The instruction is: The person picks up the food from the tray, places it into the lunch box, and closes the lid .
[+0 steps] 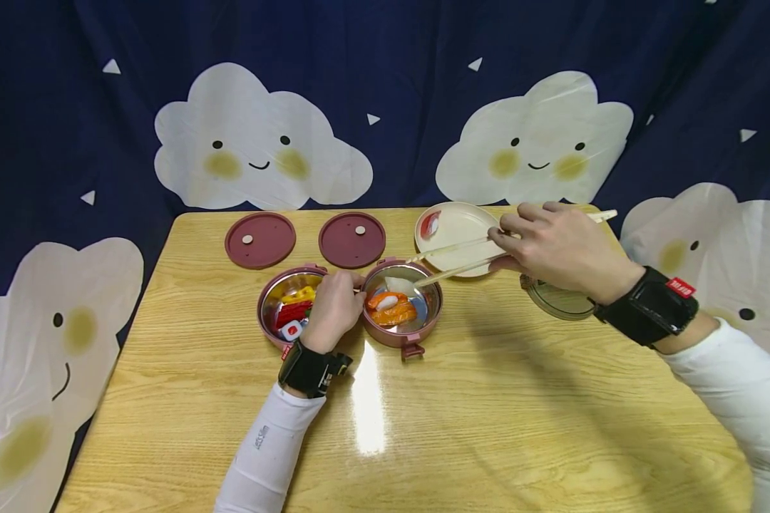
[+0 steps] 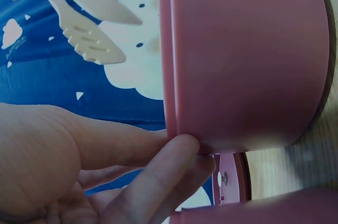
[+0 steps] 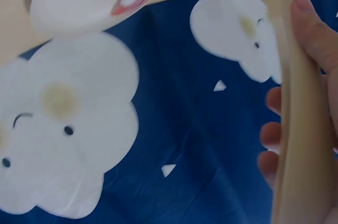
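Note:
My right hand grips cream serving tongs, one head slotted, the other smooth. Their heads stand apart over the right pink container, nothing between them in the left wrist view. That container has a steel inside and holds orange toy sushi pieces, one with a white part. My left hand reaches between the two containers and pinches the rim of the right one; the left wrist view shows thumb and fingers at its pink wall. Beside it, the left pink container holds yellow, red and white toy food.
Two dark red lids lie at the back left of the wooden table. A cream plate at the back carries one red and white piece. A round glass-like dish lies partly under my right wrist.

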`<state>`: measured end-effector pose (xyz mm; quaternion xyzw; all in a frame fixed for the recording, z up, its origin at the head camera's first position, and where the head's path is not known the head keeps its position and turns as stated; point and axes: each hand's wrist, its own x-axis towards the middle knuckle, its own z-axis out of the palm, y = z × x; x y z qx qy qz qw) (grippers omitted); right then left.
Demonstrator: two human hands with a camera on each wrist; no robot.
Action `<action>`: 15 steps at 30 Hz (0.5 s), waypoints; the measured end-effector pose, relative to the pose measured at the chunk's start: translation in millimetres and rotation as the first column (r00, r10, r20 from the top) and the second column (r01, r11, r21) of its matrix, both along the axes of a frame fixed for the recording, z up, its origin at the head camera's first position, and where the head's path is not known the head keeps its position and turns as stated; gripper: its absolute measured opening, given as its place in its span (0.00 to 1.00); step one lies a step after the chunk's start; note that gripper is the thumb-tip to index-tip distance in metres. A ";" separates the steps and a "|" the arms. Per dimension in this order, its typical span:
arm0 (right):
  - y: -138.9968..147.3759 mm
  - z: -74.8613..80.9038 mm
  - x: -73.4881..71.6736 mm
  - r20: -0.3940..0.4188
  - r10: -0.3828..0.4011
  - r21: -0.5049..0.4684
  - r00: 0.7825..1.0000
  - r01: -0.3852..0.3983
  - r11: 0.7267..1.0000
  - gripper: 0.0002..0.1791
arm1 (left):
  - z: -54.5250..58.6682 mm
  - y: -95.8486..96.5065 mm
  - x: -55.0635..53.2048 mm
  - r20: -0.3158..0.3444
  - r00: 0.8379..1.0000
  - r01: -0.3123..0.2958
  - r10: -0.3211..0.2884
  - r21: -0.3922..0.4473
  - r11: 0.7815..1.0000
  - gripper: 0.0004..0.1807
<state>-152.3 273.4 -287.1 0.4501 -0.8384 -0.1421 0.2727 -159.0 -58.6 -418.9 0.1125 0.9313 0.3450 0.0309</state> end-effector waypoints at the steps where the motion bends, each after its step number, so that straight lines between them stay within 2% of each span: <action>1: 3.0 1.5 -3.4 -0.009 0.003 -0.004 1.000 -0.003 1.000 0.25 | 0.3 -0.1 0.0 -0.001 1.000 0.001 -0.001 0.001 1.000 0.14; 6: 17.3 0.8 -26.1 -0.047 0.002 -0.017 0.999 -0.003 1.000 0.32 | 1.0 -0.2 0.0 0.001 1.000 0.000 0.000 0.011 1.000 0.14; 11: 28.9 -9.2 -51.0 -0.048 -0.030 0.013 0.998 0.031 0.999 0.23 | -0.5 -0.3 -0.4 0.006 1.000 -0.005 0.005 0.009 1.000 0.14; 15: 35.3 -19.5 -67.8 -0.020 -0.072 0.043 0.997 0.073 0.996 0.21 | -1.9 -0.6 -0.7 0.002 1.000 -0.004 0.004 0.007 1.000 0.14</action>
